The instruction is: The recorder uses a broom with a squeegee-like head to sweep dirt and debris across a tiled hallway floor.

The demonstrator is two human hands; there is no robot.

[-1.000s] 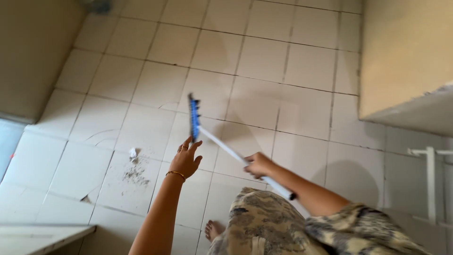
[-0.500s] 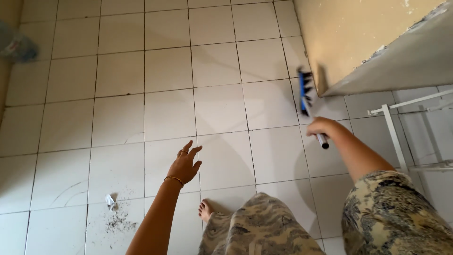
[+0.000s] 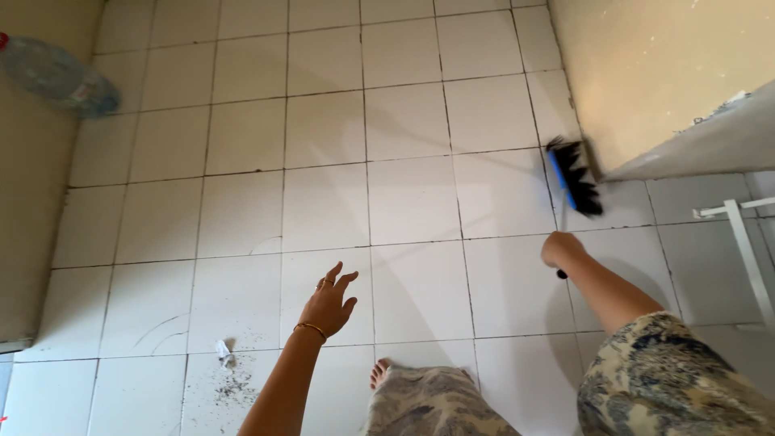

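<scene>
Looking down past a patterned garment (image 3: 646,379) and one bare foot (image 3: 379,373) onto a white tiled floor (image 3: 242,202).

Nearest, low and left of centre: left hand (image 3: 329,303) raised over the floor, fingers spread apart, palm down, gripping nothing, touching nothing; a thin bangle at the wrist, a ring on one finger. Well apart from the other hand.

Below and left of it, on the tiles: a small heap of dark dirt (image 3: 230,386) with a white scrap of paper (image 3: 223,350) at its upper edge.

Farther out on the right: right hand (image 3: 561,250) closed around the handle of a broom (image 3: 575,178), fist wrapped tight, dark end cap of the handle poking out just beneath the fist. Handle mostly foreshortened, running up and away from the fist toward the head. Broom head with blue back and black bristles, long axis slanting from upper left to lower right, set at the foot of a beige wall (image 3: 646,73), touching or all but touching it; cannot tell which.

So: broom held by the right hand alone, head lying ahead of that fist; dirt heap across the floor on the left, much nearer the empty left hand.

Right edge: white metal frame (image 3: 747,242). Farthest, upper left corner: blurred clear plastic bottle (image 3: 56,77) lying by the wall.
</scene>
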